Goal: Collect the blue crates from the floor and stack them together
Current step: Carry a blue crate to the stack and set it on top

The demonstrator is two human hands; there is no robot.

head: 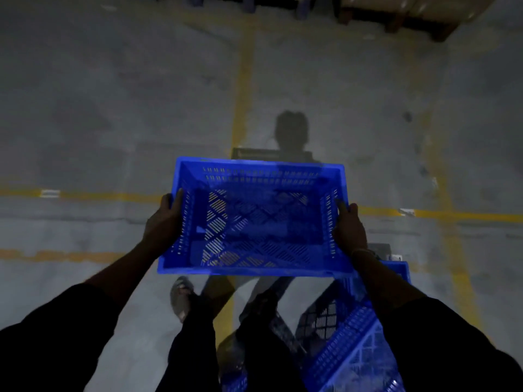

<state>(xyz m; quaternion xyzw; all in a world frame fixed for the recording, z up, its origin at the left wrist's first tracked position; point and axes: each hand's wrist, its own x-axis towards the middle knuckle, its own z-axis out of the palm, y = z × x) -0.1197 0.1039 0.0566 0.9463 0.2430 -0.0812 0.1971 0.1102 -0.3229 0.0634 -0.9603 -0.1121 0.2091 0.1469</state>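
Holding one blue crate [254,219] up off the floor [113,108], open side facing up, roughly level, out in front of the body. Left hand [164,222] clamped on the crate's left short wall, thumb hooked over the rim and the rest wrapped around the outside. Right hand [349,229] doing the same on the right short wall, thumb over the rim, with a thin bangle [363,251] at the wrist. Slotted walls and a perforated bottom on that crate, floor partly visible through the holes.

Second blue crate [356,335] down low at the right, tilted, mostly hidden under the right arm; hard to say whether resting on the floor or leaning on something. Bit of more blue plastic at the bottom edge between the legs, too dark to tell what.

Dim grey concrete floor crossed by worn yellow lines [244,80]. Shadow [291,131] of a head and shoulders cast ahead, just past the held crate. One sandalled foot [181,298] below the crate's near left corner. Wooden pallets [410,21] with pale loads far up top.
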